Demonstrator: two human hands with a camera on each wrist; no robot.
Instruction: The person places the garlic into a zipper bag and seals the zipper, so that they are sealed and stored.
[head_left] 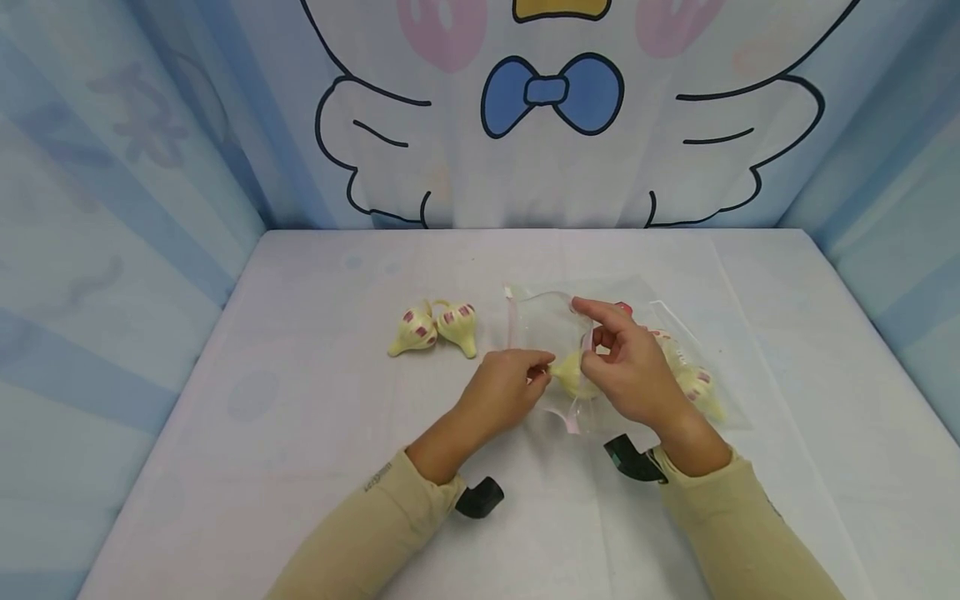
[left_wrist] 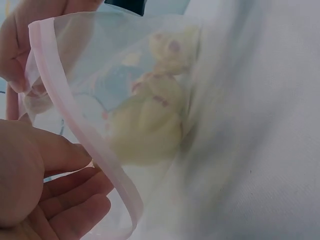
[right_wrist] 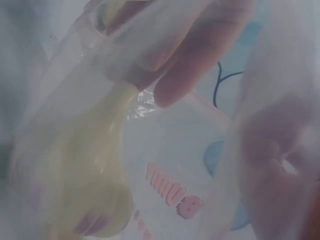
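A clear plastic bag (head_left: 546, 321) with a pink-edged mouth lies under both hands, its mouth spread toward the left. My left hand (head_left: 504, 385) pinches the narrow tip of a pale yellow bulb-shaped toy (head_left: 570, 375) at the bag's mouth. Through the film in the right wrist view, the fingertips meet the tip of that toy (right_wrist: 90, 165). With thumb and fingers, my right hand (head_left: 633, 367) grips the bag's edge. Further in the bag are more yellow toys (head_left: 697, 387) with purple patches, partly behind the right hand. The left wrist view shows the pink edge (left_wrist: 65, 105) close beside the left fingers.
Two more yellow bulb-shaped toys (head_left: 437, 327) lie side by side on the white table (head_left: 315, 433), left of the bag. A small red spot (head_left: 624, 307) shows behind the right hand. Printed curtains (head_left: 551, 175) hang along the table's back and sides.
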